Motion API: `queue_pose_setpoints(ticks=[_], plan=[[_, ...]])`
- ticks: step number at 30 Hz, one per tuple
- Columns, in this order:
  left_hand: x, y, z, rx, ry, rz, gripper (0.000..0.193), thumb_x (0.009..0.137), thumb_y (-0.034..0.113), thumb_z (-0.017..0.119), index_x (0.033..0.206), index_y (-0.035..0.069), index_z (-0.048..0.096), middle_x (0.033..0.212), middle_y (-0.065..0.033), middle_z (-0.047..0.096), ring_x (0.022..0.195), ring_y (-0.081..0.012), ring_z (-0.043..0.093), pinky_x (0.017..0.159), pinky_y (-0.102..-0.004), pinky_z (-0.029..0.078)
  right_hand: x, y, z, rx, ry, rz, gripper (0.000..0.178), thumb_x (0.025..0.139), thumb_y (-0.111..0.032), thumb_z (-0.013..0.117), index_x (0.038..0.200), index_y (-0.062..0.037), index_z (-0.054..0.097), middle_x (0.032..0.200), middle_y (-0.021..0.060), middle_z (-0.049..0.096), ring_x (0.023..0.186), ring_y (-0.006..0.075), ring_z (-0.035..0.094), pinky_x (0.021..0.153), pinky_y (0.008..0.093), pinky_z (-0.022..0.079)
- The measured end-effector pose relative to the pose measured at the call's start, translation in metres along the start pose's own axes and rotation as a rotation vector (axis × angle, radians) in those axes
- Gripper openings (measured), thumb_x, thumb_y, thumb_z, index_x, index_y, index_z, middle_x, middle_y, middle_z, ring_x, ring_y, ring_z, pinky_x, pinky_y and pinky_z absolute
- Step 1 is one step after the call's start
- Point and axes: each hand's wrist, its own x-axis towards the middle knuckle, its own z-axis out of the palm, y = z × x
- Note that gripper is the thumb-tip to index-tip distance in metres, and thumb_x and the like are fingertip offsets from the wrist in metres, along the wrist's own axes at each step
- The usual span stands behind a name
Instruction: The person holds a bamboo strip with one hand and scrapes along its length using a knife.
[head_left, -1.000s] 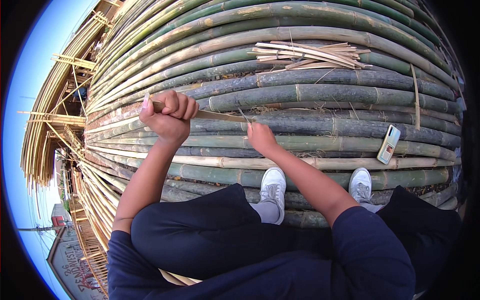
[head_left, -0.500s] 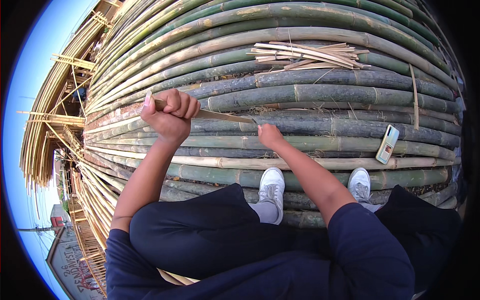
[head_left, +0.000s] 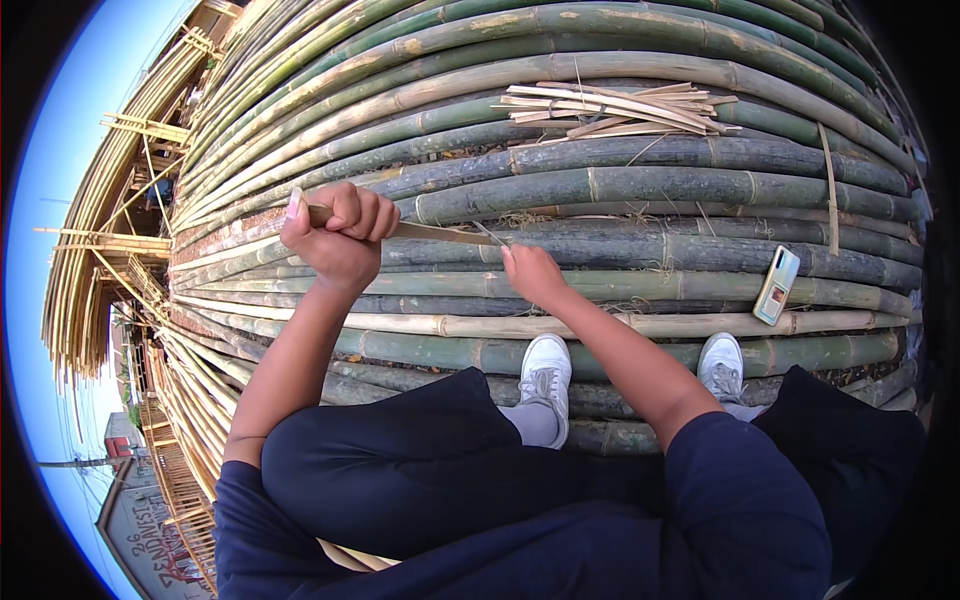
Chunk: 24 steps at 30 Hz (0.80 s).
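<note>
Over the bamboo poles [head_left: 590, 285], left hand [head_left: 342, 232] fisted tight round a flat strip [head_left: 435, 232]; right hand [head_left: 536, 274] pinching a thin sliver [head_left: 485, 230] near its far end, fingers closed

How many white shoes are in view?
2: one white shoe left of the right forearm, the other right of it, below and left of the phone. No others show.

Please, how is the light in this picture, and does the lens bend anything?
Head view: bright daylight, blue sky at left; bamboo poles bow with fisheye distortion, corners go black; fine detail beside the right hand is too small to make out.
</note>
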Motion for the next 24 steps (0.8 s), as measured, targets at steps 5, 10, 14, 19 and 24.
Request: queue_pose_setpoints(ticks=[5,10,14,19,24], plan=[[0.007,-0.003,0.006,-0.031,0.025,-0.014,0.051,0.075,0.059,0.035,0.051,0.016,0.021,0.044,0.0041,0.017,0.04,-0.0103,0.011,0.041,-0.0278,0.012,0.003,0.047,0.031,-0.014,0.056,0.18,0.035,0.092,-0.027,0.043,0.079,-0.0002,0.061,0.074,0.025,0.061,0.072,0.0435,0.06,0.067,0.0509,0.048],[0.0,0.001,-0.004,0.006,-0.047,0.01,0.049,0.079,0.055,0.034,0.052,0.016,0.023,0.042,0.003,0.018,0.038,-0.0116,0.013,0.042,-0.029,0.014,-0.014,-0.02,0.002,0.061,0.09,-0.044,0.034,0.092,-0.026,0.043,0.082,0.0005,0.061,0.075,0.0252,0.062,0.073,0.0423,0.061,0.067,0.0498,0.049],[0.007,-0.001,0.005,-0.013,-0.046,0.019,0.049,0.08,0.055,0.033,0.052,0.016,0.023,0.042,0.0029,0.018,0.038,-0.0116,0.012,0.041,-0.0292,0.014,0.006,0.014,0.031,0.072,0.093,0.018,0.034,0.092,-0.025,0.043,0.082,0.0016,0.061,0.077,0.0249,0.061,0.075,0.0425,0.06,0.068,0.0496,0.048],[0.004,-0.002,0.006,-0.04,0.028,-0.031,0.049,0.077,0.055,0.034,0.052,0.016,0.021,0.044,0.004,0.017,0.04,-0.0105,0.011,0.042,-0.0283,0.013,0.014,0.048,0.014,-0.003,0.009,0.093,0.033,0.092,-0.024,0.043,0.08,0.0023,0.059,0.076,0.0269,0.06,0.074,0.0446,0.058,0.069,0.0513,0.047],[0.001,-0.001,-0.004,-0.006,0.018,0.014,0.052,0.078,0.058,0.033,0.051,0.016,0.021,0.044,0.0039,0.017,0.041,-0.0105,0.011,0.042,-0.0284,0.013,-0.004,0.008,0.0,-0.006,-0.086,-0.09,0.033,0.092,-0.026,0.043,0.095,-0.0013,0.064,0.098,0.0228,0.062,0.093,0.0382,0.06,0.078,0.0449,0.05]])
